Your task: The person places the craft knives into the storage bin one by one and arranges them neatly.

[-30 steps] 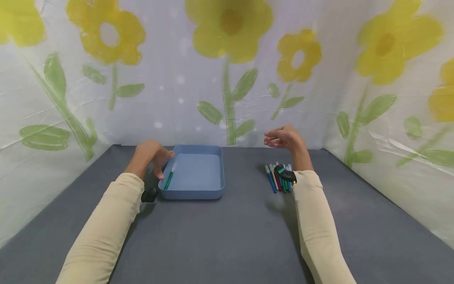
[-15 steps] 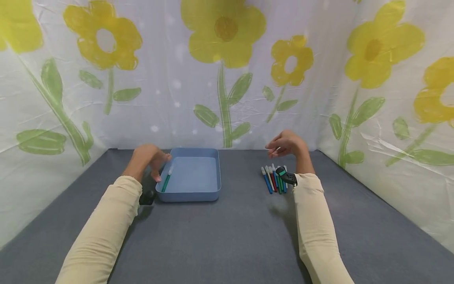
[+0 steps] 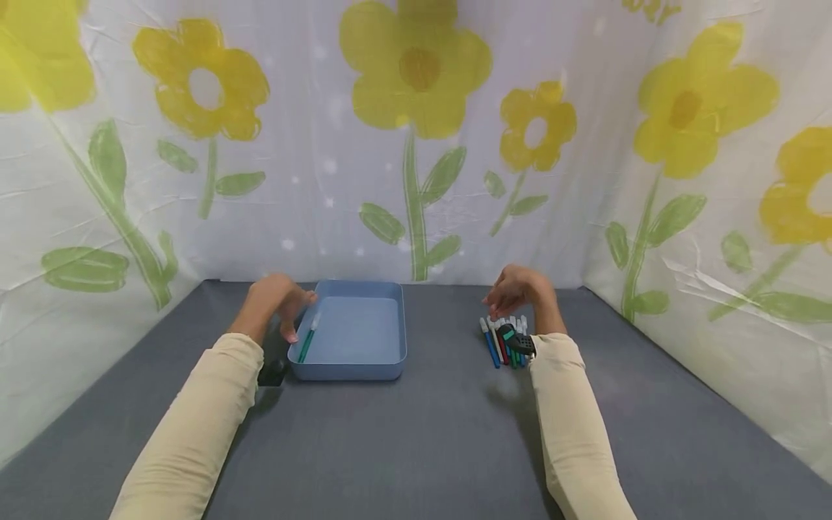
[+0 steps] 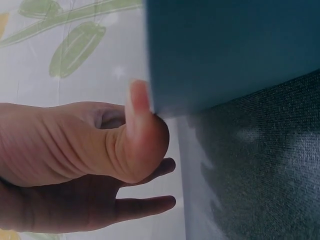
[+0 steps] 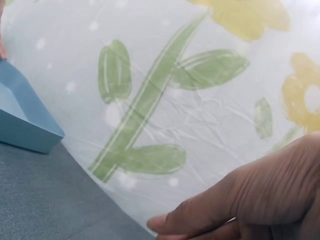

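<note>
A blue tray (image 3: 357,372) stands on the dark table, with a green marker (image 3: 308,339) lying along its left wall. My left hand (image 3: 276,303) rests at that left wall; in the left wrist view the thumb (image 4: 142,145) is right at the tray edge and the other fingers stretch out behind it. Several markers (image 3: 490,347) with pale caps lie side by side to the right, partly hidden by a black wrist device. Over their capped ends hangs my right hand (image 3: 516,289), fingers pointing down and loosely bent. In the right wrist view, thumb and fingers (image 5: 192,217) show nothing between them.
The grey tabletop (image 3: 390,448) stretches between the tray and the markers and toward me. A white flower-printed curtain (image 3: 312,217) rises along the back and both sides. A black device (image 3: 516,339) is strapped to the right wrist.
My right hand has lowered toward the capped ends of the markers, its fingers turning downward. The left hand stays at the tray's left wall. The head view has shifted slightly.
</note>
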`<act>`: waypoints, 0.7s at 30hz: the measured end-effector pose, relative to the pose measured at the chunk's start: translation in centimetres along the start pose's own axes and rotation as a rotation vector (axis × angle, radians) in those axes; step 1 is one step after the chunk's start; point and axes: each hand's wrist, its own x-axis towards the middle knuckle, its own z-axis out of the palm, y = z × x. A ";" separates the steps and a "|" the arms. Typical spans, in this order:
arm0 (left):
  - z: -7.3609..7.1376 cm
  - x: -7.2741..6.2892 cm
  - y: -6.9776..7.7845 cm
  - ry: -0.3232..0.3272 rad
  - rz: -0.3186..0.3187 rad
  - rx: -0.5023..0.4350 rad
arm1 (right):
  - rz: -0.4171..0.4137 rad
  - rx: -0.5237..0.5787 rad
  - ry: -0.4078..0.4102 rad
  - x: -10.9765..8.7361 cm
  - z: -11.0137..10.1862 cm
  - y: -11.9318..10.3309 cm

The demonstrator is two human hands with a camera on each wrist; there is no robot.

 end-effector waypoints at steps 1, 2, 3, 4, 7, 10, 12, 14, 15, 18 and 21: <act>0.1 0.1 0.0 -0.005 0.002 0.006 | 0.006 -0.014 -0.010 0.0 0.2 0.1; 0.1 0.1 0.0 -0.007 0.003 0.013 | 0.011 -0.026 -0.017 0.0 0.3 0.2; 0.2 0.3 0.0 -0.005 -0.001 0.018 | 0.015 -0.036 -0.024 0.1 0.4 0.2; 0.2 0.3 0.1 -0.007 -0.005 0.030 | 0.017 -0.036 -0.036 0.1 0.5 0.3; 0.3 0.5 0.1 -0.012 0.004 0.057 | 0.035 -0.039 -0.074 0.2 0.7 0.4; 0.1 0.5 0.2 -0.013 0.015 0.063 | 0.036 -0.046 -0.081 0.2 0.7 0.3; 0.0 0.4 0.3 -0.004 0.013 0.031 | 0.037 -0.058 -0.062 0.1 0.6 0.1; -0.1 0.4 0.4 0.006 0.000 -0.003 | 0.038 -0.074 -0.051 0.0 0.5 -0.1; -0.1 0.4 0.4 0.007 -0.005 -0.012 | 0.042 -0.077 -0.050 -0.1 0.4 -0.1; -0.1 0.3 0.5 0.008 -0.017 -0.016 | 0.054 -0.085 -0.057 0.0 0.7 0.0; 0.1 0.1 0.4 0.011 -0.022 -0.007 | 0.055 -0.115 -0.059 0.3 1.3 0.3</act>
